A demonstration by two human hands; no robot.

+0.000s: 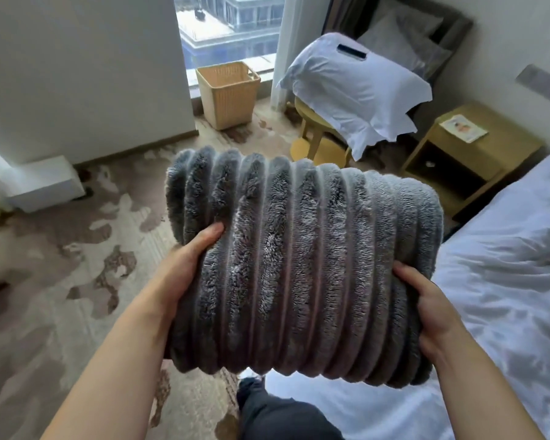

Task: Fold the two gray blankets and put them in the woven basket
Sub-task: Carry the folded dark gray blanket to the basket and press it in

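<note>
Plainly, the gray blanket (pixel 302 265) was folded into a thick, cushion-like bundle. Its plush pile rose in fat ribs that ran from near to far, with thin grooves between them. It was held in the air above the carpet (pixel 77 281) and the near edge of the bed (pixel 505 281), well apart from the woven basket (pixel 227 93), which stood upright on the floor far off by the window (pixel 229 27). The left grip (pixel 188 258), a bare hand, was clamped on the bundle's left side with the thumb on top. The right grip (pixel 432 312) was clamped on its near right corner, thumb pressed into the pile. The carpet bore brown and cream blotches. On the right, the bed had rumpled white sheets. Beyond it stood a wooden nightstand (pixel 477 154) with a leaflet (pixel 464 128) on top, and a white pillow (pixel 356 90) rested on a round wooden stool (pixel 315 134).
</note>
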